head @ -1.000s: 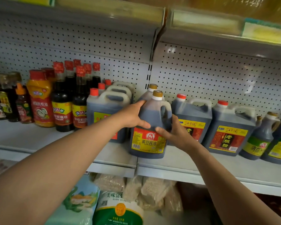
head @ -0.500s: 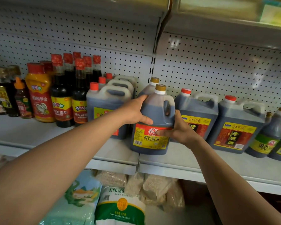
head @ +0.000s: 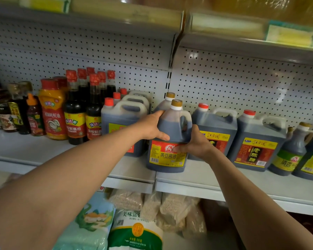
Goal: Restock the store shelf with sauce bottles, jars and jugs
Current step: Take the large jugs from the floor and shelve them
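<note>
- Soy sauce jug (head: 167, 141) with the gold cap is sitting near the front edge of the shelf (head: 215, 179), right over the seam where two shelf boards are meeting, and I'm holding it from both sides.
- Left hand (head: 150, 126) is wrapping over the jug's shoulder, thumb lying across the front just above the label. I'm gripping up high there because that looks like the best spot to steer the top.
- Right hand (head: 195, 143) is clamping the other side lower down, just under the handle, fingers curling onto the red and yellow label. So both sets of fingers are grasping the jug, neither one released.
- Two hands because a full jug like this is probably heavy and sloshy, and one hand would likely let it twist.
- Second gold-capped jug (head: 165, 103) is standing right behind, so I'm guessing I'm lining this one up as the front of that row, label facing out.
- White-handled jugs (head: 123, 121) are crowding the left and the vinegar jug (head: 214, 130) is sitting just beside on the right, so the gap is tight and I'm needing to go straight back.
</note>
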